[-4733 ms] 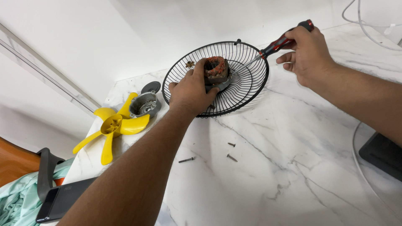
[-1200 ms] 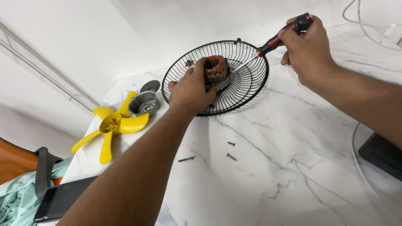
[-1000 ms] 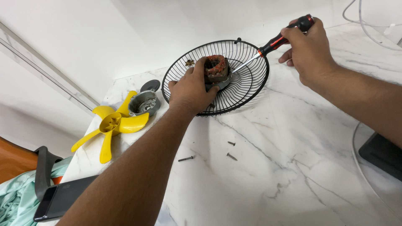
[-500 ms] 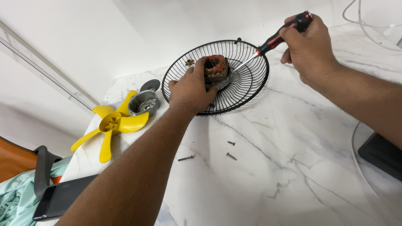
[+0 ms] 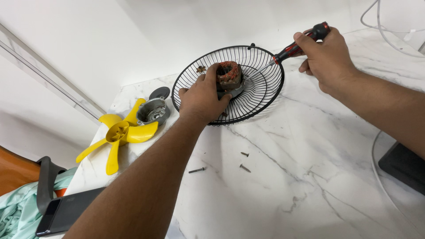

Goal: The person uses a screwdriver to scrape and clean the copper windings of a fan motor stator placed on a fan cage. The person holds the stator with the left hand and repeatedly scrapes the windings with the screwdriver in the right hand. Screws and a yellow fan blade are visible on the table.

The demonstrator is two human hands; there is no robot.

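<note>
A black wire fan guard (image 5: 265,90) lies on the white marble table (image 5: 310,177), with a copper-wound motor (image 5: 229,75) at its centre. My left hand (image 5: 201,97) grips the motor and holds it down. My right hand (image 5: 327,57) is closed on a red and black screwdriver (image 5: 294,48), whose metal tip reaches down toward the motor's right side.
A yellow fan blade (image 5: 119,132) and a grey metal motor cover (image 5: 152,110) lie to the left, with a dark round cap (image 5: 159,93) behind. Three loose screws (image 5: 242,161) lie on the marble. A phone (image 5: 66,212) sits at the lower left, a black box (image 5: 405,166) and cables at right.
My right hand has shifted slightly with the screwdriver, tilting its handle up and down. My left hand stays on the motor.
</note>
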